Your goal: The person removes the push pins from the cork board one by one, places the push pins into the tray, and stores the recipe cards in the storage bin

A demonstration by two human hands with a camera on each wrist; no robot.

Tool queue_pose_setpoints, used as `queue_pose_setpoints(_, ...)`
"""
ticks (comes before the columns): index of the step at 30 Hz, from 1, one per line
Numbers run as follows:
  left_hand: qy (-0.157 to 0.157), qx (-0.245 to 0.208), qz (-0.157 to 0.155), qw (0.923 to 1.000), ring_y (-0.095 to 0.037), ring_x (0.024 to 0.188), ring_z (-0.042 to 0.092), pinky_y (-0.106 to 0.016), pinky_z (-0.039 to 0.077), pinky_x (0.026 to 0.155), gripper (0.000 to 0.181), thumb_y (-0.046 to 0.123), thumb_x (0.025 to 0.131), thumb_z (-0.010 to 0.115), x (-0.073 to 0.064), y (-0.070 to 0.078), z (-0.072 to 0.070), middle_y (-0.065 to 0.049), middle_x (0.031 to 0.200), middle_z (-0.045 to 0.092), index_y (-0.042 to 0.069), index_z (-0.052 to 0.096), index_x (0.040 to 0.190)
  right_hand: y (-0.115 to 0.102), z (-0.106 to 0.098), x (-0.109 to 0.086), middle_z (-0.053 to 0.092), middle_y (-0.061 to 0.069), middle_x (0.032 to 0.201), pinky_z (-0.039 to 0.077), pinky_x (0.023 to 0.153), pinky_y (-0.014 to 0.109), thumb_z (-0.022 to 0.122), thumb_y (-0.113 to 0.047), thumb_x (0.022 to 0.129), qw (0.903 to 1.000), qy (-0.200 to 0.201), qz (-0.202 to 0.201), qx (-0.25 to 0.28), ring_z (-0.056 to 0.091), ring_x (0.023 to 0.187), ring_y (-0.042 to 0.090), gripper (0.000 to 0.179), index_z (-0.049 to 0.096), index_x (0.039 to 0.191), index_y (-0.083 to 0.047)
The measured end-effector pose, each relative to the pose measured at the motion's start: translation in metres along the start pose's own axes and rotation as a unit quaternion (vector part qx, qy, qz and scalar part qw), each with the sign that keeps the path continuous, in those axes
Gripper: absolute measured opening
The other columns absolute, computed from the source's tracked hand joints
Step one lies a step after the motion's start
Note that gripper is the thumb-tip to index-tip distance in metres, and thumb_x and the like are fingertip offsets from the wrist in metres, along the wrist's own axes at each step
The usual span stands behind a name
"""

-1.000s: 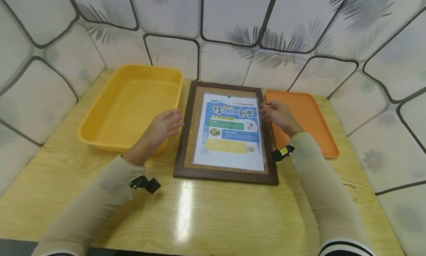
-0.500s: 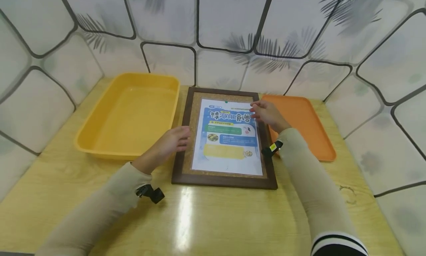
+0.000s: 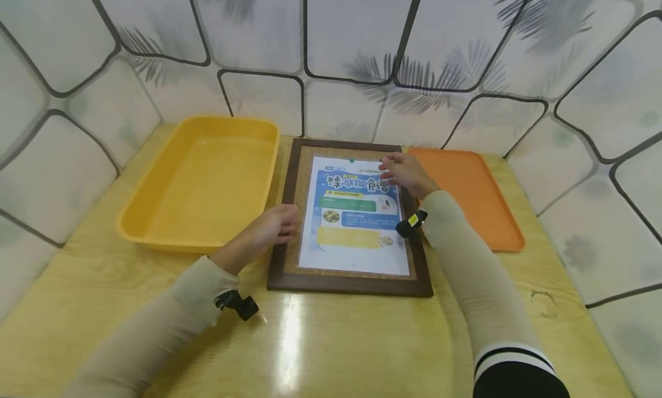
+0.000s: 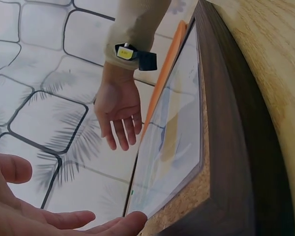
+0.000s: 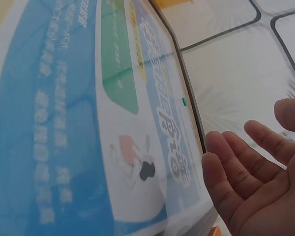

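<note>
A cork board in a dark brown wooden frame lies on the table, bearing a printed paper poster with blue, green and yellow panels. A small green pin sits at the poster's top edge. My left hand is over the board's left side, fingers loosely extended and holding nothing. Above the poster's upper right corner is my right hand, its palm turned inward and fingers relaxed. In the right wrist view those fingers appear near the poster's edge; whether they touch it I cannot tell.
A deep yellow tray stands left of the board. On the right lies a shallow orange tray, partly behind my right hand. The patterned wall closes off the back of the wooden table.
My left hand has moved right, from over the yellow tray's edge to the board's left side. My right hand has shifted left over the poster. The head view has tilted slightly.
</note>
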State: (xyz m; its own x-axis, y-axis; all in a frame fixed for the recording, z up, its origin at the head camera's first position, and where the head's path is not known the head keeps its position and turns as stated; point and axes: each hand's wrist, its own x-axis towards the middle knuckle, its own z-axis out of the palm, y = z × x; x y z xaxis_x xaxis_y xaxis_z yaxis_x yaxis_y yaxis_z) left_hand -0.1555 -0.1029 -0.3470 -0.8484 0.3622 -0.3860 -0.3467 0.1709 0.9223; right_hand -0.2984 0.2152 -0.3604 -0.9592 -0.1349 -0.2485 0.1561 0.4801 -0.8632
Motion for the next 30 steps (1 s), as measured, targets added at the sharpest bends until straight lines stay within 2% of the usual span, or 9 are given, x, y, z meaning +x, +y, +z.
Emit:
queue_pose_setpoints(5,-0.001,-0.010,-0.009,0.9999,-0.044,0.136,0.029,-0.050,0.029,0.110,0.053,0.024,0.107,0.026,0.002,-0.006,0.004,-0.031,0.150,0.024,-0.005,0.017,0.151,0.002,0.006,0.008,0.055,0.015,0.128,0.048,0.094,0.040,0.044,-0.027,0.105,0.9996,0.001,0.016,0.022,0.058,0.111,0.029,0.039,0.049,0.133,-0.001)
queue_pose_setpoints(14,-0.008,-0.007,-0.016,0.9998,-0.045,0.138,0.025,-0.050,0.025,0.111,0.059,0.031,0.107,0.027,0.002,-0.004,0.001,-0.033,0.150,0.021,-0.006,0.013,0.151,-0.008,0.019,0.031,0.056,0.013,0.125,0.049,0.093,0.038,0.047,-0.026,0.104,0.9995,-0.007,0.025,0.019,0.059,0.111,0.027,0.037,0.049,0.133,-0.004)
queue_pose_setpoints(19,-0.003,-0.019,-0.020,0.9996,-0.045,0.138,0.024,-0.050,0.024,0.112,0.059,0.031,0.107,0.027,0.003,-0.003,0.001,-0.033,0.151,0.019,-0.005,0.012,0.151,-0.011,0.026,0.042,0.055,0.014,0.126,0.050,0.091,0.037,0.049,-0.025,0.103,0.9993,-0.003,0.031,0.022,0.059,0.110,0.028,0.038,0.049,0.134,-0.003)
queue_pose_setpoints(24,0.011,-0.039,-0.032,0.9987,-0.043,0.137,0.027,-0.049,0.024,0.112,0.059,0.031,0.107,0.028,0.005,-0.001,0.003,-0.033,0.151,0.020,-0.005,0.011,0.151,-0.010,0.032,0.051,0.056,0.012,0.126,0.052,0.087,0.033,0.051,-0.025,0.102,0.9989,0.009,0.047,-0.003,0.061,0.108,0.024,0.038,0.049,0.135,-0.006)
queue_pose_setpoints(30,0.025,-0.054,-0.045,0.9972,-0.045,0.136,0.028,-0.049,0.025,0.112,0.061,0.032,0.106,0.032,0.007,0.001,0.005,-0.033,0.150,0.020,-0.004,0.012,0.151,-0.011,0.037,0.057,0.058,0.009,0.125,0.052,0.085,0.032,0.057,-0.027,0.099,0.9976,0.015,0.044,-0.050,0.062,0.103,0.021,0.038,0.052,0.133,-0.011)
